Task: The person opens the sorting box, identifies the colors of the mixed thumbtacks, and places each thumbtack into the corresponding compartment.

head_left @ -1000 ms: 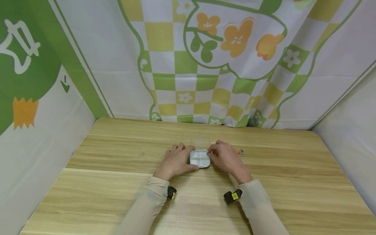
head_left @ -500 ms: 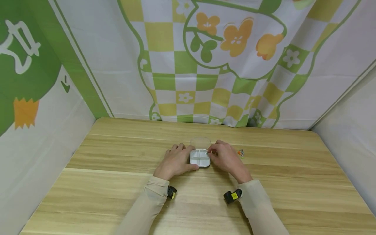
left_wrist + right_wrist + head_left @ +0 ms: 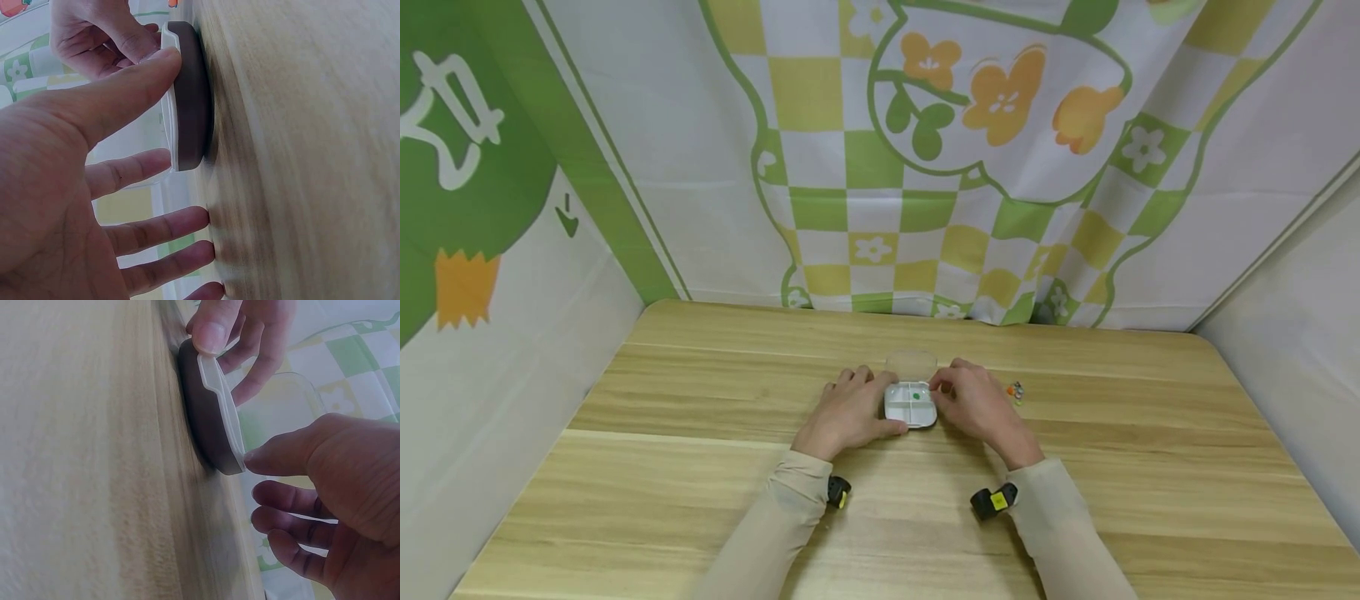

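A small pill box point(image 3: 898, 412) with a white inside, dark base and several compartments sits on the wooden table. Its clear lid point(image 3: 912, 363) is flipped back behind it. My left hand point(image 3: 847, 414) holds the box between thumb at the front edge and index finger at the back, other fingers spread on the table. A small green piece point(image 3: 917, 396) lies in the back right compartment. Beside the box's right edge is my right hand point(image 3: 976, 407), fingers loosely bent with nothing seen between them. In the right wrist view its thumb point(image 3: 275, 456) is at the box rim point(image 3: 228, 412).
Several tiny coloured pieces point(image 3: 1017, 392), some orange and some green, lie on the table point(image 3: 1150, 433) just right of my right hand. A patterned cloth point(image 3: 880, 250) hangs along the table's back edge, with fabric walls at both sides.
The small green piece has left my right fingertips and now lies in the back right compartment. Both hands have stayed nearly in place, and the box has not moved.
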A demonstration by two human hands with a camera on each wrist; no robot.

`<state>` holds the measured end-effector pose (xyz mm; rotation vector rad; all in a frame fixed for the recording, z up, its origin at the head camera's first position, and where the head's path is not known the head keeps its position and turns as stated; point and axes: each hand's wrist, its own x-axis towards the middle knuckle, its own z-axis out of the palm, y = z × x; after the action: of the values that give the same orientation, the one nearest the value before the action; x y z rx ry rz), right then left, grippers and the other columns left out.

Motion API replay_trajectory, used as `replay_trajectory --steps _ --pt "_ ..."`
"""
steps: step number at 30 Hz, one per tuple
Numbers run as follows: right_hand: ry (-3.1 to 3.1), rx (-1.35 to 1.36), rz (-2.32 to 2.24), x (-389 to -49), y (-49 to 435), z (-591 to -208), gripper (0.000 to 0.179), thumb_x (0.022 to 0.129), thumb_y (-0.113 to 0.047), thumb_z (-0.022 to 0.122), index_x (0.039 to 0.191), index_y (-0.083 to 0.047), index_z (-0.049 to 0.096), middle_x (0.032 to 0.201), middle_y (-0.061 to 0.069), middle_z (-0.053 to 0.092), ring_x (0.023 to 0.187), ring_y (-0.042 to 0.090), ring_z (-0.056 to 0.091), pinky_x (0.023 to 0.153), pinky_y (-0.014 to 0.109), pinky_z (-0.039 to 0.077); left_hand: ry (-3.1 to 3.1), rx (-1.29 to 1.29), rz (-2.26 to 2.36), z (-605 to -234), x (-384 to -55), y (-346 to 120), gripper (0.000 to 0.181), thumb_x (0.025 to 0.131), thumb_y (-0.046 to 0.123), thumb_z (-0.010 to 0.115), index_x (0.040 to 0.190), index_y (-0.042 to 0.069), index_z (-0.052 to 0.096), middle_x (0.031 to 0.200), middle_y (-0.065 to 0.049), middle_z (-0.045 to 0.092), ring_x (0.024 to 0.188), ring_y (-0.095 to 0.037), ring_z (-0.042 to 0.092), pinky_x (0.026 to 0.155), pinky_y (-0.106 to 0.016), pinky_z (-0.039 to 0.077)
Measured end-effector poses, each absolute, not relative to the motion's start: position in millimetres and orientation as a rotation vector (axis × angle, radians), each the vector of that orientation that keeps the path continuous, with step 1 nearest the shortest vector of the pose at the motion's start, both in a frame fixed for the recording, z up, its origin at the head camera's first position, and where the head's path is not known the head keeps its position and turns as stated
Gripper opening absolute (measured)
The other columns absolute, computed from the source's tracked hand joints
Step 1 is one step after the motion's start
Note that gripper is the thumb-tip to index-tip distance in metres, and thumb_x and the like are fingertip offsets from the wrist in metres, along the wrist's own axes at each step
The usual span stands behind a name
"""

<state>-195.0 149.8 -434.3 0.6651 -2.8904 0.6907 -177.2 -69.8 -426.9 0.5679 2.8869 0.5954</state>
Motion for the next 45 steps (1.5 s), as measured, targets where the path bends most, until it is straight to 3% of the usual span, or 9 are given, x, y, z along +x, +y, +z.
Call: replay_trajectory --steps 45 --pt "-2.929 0.651 0.750 -197.9 162.4 -429.1 0.010 0.091 -0.017 0.076 0.098 -0.011 0.078 0.087 0.000 0.063 0.076 0.016 0.058 0.068 0.035 0.050 2.882 0.584 0.627 -425.4 -176.3 -70.0 0.071 0.084 0.047 0.081 0.143 0.015 0.056 0.120 -0.014 0.058 0.110 -0.034 0.052 0.091 -0.054 0.044"
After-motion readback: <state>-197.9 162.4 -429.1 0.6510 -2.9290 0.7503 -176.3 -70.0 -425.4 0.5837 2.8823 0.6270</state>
